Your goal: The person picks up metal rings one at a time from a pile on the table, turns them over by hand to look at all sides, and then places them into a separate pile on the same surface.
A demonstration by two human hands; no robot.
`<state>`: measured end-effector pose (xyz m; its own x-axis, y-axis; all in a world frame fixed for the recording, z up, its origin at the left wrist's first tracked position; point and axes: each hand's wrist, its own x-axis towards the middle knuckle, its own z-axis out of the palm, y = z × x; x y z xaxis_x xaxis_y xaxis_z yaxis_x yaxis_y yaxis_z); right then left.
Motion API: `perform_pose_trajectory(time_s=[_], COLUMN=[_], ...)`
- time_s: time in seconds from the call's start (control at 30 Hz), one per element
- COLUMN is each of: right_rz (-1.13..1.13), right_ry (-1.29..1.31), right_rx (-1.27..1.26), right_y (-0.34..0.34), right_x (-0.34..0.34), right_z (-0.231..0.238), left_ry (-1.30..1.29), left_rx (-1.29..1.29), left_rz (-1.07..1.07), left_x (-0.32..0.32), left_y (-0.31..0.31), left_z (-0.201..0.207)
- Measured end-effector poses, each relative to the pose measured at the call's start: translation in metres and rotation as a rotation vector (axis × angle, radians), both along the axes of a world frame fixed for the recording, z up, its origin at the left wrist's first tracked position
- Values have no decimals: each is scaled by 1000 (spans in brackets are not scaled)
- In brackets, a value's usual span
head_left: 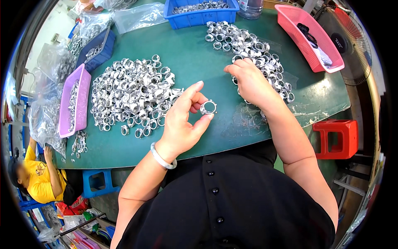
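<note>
My left hand [182, 118] is closed in a pinch at the middle of the green table, thumb below and fingers above. Between its fingertips stands a silver ring-shaped watch case [208, 107] with small lugs around its rim. To the left of this hand spreads a large heap of similar watch cases [128, 91]. My right hand [251, 81] is over the near left side of a second, longer pile of watch cases [271, 68]. Its fingers are bent and drawn together, pointing left. What they hold, if anything, is hidden beneath them.
Blue bins [201, 18] and a lilac basket [74, 101] hold more metal parts. A pink basket [309, 39] stands at the far right, near a fan [346, 41]. A red stool [336, 139] is beyond the right edge. A person in yellow [43, 182] sits at the left by plastic bags.
</note>
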<state>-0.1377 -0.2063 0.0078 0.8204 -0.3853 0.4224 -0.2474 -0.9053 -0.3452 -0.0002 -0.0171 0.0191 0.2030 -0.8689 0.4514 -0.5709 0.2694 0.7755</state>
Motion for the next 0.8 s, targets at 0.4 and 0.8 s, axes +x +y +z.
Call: perform_pose_trajectory(time_s=[0.4,0.8], right_rz=[17,172], right_ry=[46,-5], right_rx=[59,94], right_y=[-4,-4], right_x=[1,0], right_z=[2,2], left_ry=[-458,-839], left_rx=[-79,77], left_rz=[491,753], left_x=[38,74], left_y=[-4,-2], left_z=[1,1])
